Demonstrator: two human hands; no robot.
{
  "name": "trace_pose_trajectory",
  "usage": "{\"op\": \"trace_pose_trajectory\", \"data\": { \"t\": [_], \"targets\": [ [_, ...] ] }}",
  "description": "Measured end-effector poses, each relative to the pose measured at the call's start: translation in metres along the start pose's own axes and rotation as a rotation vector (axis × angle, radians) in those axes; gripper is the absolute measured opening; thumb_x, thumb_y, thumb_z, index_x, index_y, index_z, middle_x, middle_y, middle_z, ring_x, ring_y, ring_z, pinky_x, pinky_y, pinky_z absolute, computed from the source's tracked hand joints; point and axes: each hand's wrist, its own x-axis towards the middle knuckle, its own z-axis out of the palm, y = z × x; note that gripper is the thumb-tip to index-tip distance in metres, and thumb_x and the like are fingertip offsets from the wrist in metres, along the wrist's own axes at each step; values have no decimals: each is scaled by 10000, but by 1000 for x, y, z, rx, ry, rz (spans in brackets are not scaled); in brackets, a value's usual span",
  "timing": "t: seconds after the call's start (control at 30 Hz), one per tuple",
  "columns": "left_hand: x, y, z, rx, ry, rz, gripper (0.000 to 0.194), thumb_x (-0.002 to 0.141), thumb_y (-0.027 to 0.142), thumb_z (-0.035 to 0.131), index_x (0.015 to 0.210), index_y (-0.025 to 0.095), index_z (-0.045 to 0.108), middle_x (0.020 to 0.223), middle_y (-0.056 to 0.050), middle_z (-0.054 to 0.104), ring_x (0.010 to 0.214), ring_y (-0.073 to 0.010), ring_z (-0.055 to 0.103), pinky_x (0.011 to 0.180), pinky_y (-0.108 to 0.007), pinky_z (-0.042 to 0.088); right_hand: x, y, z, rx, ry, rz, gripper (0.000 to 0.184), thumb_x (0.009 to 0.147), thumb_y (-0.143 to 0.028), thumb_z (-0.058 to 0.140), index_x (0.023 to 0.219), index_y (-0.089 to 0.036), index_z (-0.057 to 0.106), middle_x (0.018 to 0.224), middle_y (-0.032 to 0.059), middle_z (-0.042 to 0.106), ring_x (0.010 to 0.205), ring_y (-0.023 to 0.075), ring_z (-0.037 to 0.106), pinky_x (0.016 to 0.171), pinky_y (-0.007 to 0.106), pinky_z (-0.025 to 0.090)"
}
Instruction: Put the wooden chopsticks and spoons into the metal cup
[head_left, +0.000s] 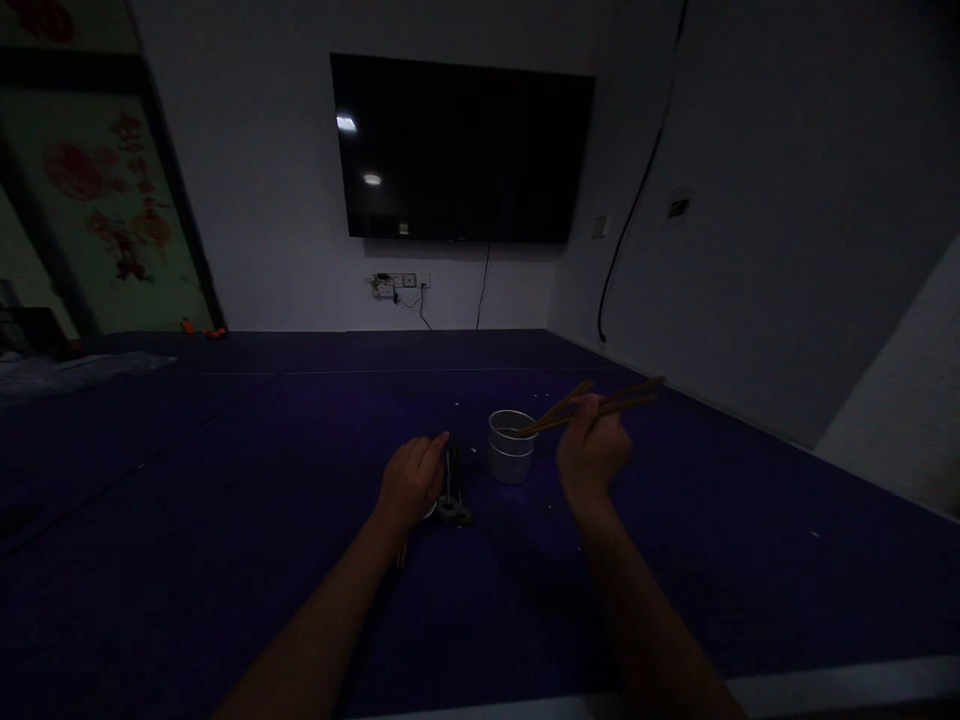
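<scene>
My right hand (595, 452) is closed around a few wooden chopsticks (628, 398), which fan out on both sides of it. Their left ends reach the rim of a silvery metal cup (511, 450) standing upright on the purple surface. Left of the cup, my left hand (410, 478) is palm down with its fingers bent together; what lies under them is hidden. Beside it is a pair of scissors, by the look of it, with dark handle loops (452, 511). The ends of thin sticks (401, 553) show below my left wrist, and a small pale edge peeks out near the palm.
The wide purple surface (247, 520) carries small white scraps around the cup. Crumpled clear plastic (82, 372) lies at the far left, with small orange items (214, 332) at the back. A dark television (465, 150) hangs on the wall above sockets and cables.
</scene>
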Motion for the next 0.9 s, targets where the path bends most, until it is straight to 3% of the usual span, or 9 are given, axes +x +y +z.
{"op": "trace_pose_trajectory", "data": {
  "t": [0.2, 0.4, 0.7, 0.9],
  "targets": [
    [-1, -2, 1, -8, -38, -28, 323, 845, 115, 401, 1135, 119, 544, 765, -70, 589, 760, -169, 563, 690, -287, 459, 0, -1, 7, -134, -175, 21, 639, 913, -505, 155, 911, -108, 655, 756, 148, 650, 642, 233, 577, 580, 298, 306],
    [-2, -2, 2, 0, -54, -43, 313, 852, 131, 402, 1127, 130, 549, 779, -73, 609, 765, -173, 580, 693, -294, 470, -2, 3, 12, -111, -269, 36, 581, 906, -512, 241, 891, -119, 669, 720, 140, 661, 664, 233, 593, 576, 286, 318],
    [-3, -1, 2, 8, -87, -50, 299, 848, 137, 410, 1112, 126, 552, 801, -75, 623, 759, -169, 589, 678, -287, 476, -5, 15, 23, 54, -315, 56, 468, 837, -517, 405, 733, -132, 650, 679, 124, 658, 645, 223, 590, 576, 285, 357],
    [-1, 1, 1, -14, -95, -63, 313, 849, 135, 399, 1124, 138, 548, 796, -69, 623, 751, -165, 590, 673, -286, 481, -9, 17, 28, 282, -253, 164, 414, 734, -528, 564, 819, -127, 627, 634, 52, 625, 565, 169, 561, 562, 270, 386]
  ]
}}
